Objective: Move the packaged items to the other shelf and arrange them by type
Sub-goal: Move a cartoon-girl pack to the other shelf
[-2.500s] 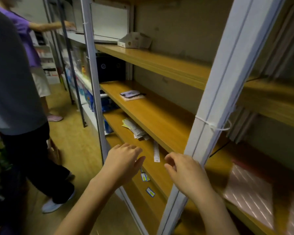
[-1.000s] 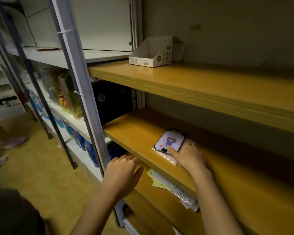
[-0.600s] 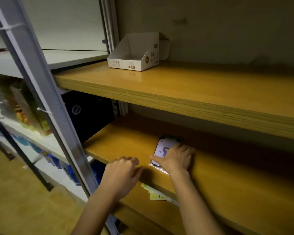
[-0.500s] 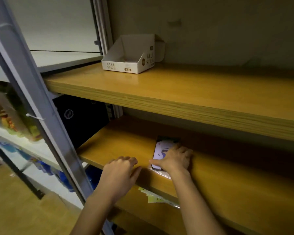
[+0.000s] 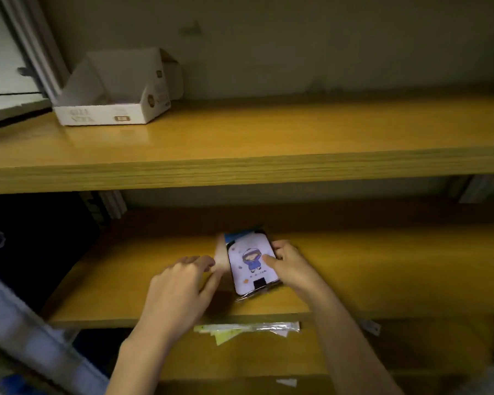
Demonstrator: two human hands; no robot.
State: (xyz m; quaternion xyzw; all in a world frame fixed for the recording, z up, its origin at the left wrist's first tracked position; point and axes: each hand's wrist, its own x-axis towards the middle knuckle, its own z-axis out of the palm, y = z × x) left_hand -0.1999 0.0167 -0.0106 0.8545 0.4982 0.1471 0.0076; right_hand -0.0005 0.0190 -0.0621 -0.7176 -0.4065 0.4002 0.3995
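Head view caught the pick-up step. At the left end of the top shelf (image 5: 268, 132) stood an open-fronted box (image 5: 111, 92). On the middle shelf (image 5: 111, 295), near its front edge, the left hand (image 5: 180, 283) lay with its fingers loose and apart. The tips reached the left edge of the packet (image 5: 250, 263), though contact with its clear wrap could not be told. The packet, flat and printed with a cartoon figure, lay mid-shelf with its near end close to the front edge. The right hand (image 5: 293, 267) clamped it, thumb on its face and fingers curled round its right edge. Wrapped strips (image 5: 248, 327) lay at the front edge of the lower shelf (image 5: 382, 352). The packet looked about to be lifted. That would likely call for a firm pinch on the slick wrap and a level draw outward, clear of the top shelf.
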